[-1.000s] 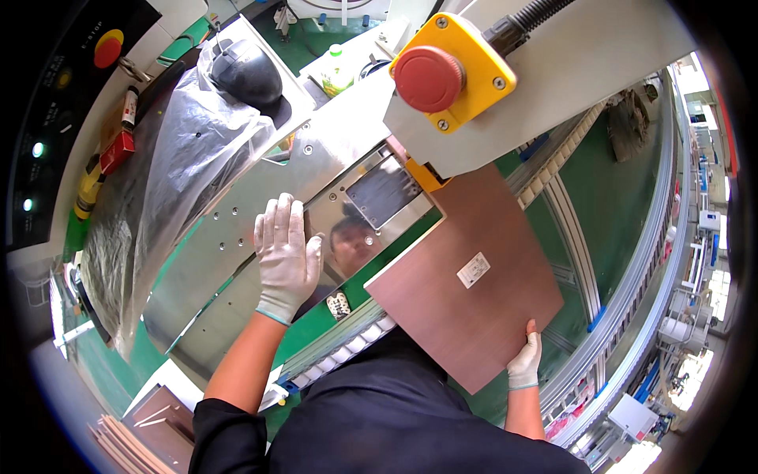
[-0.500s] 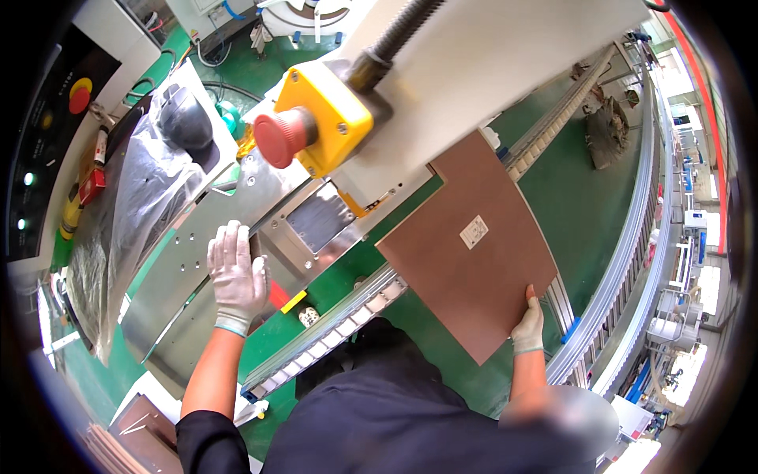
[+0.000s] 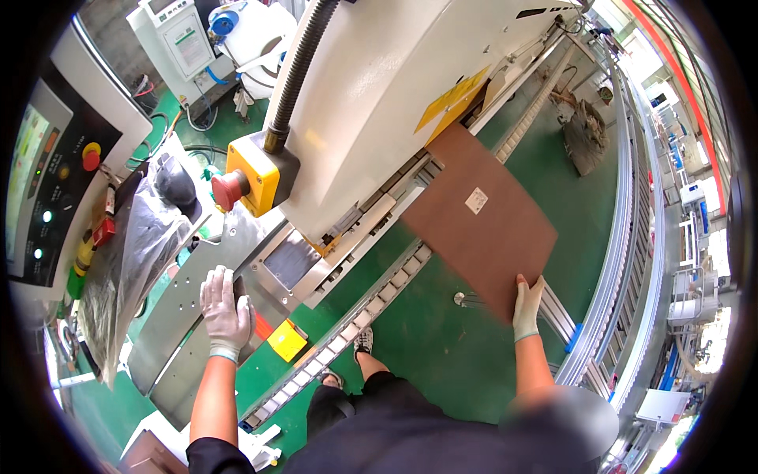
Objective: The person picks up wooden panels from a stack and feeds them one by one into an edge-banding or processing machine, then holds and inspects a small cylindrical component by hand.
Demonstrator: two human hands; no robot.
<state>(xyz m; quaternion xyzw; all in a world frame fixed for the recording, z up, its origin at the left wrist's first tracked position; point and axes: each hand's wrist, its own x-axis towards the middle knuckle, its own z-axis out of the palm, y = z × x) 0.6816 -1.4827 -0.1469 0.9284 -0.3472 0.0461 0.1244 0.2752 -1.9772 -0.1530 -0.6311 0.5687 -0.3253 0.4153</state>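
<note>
A flat brown panel [image 3: 482,229] with a small white label reaches from the machine's side toward me on the right. My right hand [image 3: 527,310], in a pale glove with a bare thumb tip, holds its near right edge; part of the grip is hidden. On the left, my gloved left hand [image 3: 227,312] has its fingers stretched out flat over a metal plate [image 3: 170,340] with small holes. Whether its palm presses on the metal, I cannot tell. Beyond that hand lies a dark square plate [image 3: 290,261] set in the machine's metal bed.
A yellow box with a red emergency stop button [image 3: 230,191] hangs from a ribbed conduit before the white machine [image 3: 387,87]. A control panel [image 3: 67,170] stands left, beside plastic sheeting [image 3: 142,261]. A roller rail [image 3: 355,324] crosses before me; a long conveyor [image 3: 612,292] runs along the right.
My view has shifted, showing more of the machine and control panel. The brown panel has turned slightly, with my right hand still at its edge. My left hand remains spread over the metal.
</note>
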